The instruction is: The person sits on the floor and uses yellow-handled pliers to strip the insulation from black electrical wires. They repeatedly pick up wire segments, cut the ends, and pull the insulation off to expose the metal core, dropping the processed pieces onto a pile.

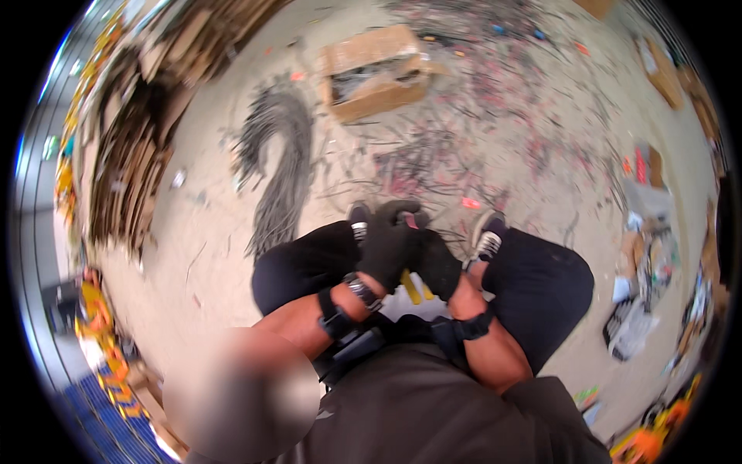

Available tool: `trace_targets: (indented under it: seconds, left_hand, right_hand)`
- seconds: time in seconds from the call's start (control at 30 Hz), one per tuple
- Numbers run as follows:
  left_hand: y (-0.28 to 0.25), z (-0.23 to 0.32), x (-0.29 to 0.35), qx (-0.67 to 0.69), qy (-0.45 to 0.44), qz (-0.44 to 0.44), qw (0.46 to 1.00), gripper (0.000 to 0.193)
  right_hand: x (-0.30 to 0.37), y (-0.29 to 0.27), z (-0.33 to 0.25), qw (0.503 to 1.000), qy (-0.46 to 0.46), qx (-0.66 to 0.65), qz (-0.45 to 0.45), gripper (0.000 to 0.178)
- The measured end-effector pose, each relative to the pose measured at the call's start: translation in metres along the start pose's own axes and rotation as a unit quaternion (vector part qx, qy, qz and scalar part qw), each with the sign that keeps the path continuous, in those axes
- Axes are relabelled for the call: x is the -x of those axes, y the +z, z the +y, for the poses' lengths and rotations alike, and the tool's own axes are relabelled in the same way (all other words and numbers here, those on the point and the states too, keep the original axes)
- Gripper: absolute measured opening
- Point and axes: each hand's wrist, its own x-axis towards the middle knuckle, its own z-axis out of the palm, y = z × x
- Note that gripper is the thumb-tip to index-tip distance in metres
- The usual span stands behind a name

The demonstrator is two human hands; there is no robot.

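Left hand: gloved, closed around yellow-handled tool, between the knees
Right hand: gloved, clamped beside it
Risk: handles may slip, gloves overlap
Floor: loose wire scraps underfoot; cardboard box beyond

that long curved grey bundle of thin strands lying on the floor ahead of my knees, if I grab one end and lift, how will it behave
The long curved grey bundle of thin strands would probably sag and trail, since it already lies in a bend on the dusty concrete floor. It may shed pieces: loose strands are scattered beside it and no tie shows. For its length it likely feels fairly heavy, though the material is unclear.
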Motion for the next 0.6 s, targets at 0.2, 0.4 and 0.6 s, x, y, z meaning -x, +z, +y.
trace_targets:
  seconds: [0.2, 0.4, 0.6]
  left_hand:
    - [0.011, 0.048, 0.008, -0.072, 0.238, 0.01, 0.968, 0.031]
    - [0.029, 0.103, 0.012, -0.055, 0.279, -0.089, 0.955, 0.05]
    - [0.023, 0.147, 0.008, 0.203, 0.31, -0.256, 0.893, 0.057]
  right_hand:
    - [0.015, -0.028, -0.007, 0.843, 0.036, -0.533, 0.062, 0.037]
    - [-0.002, -0.073, -0.1, 0.979, 0.068, 0.125, 0.149, 0.032]
    - [0.026, -0.114, -0.183, 0.963, -0.069, 0.212, 0.153, 0.033]
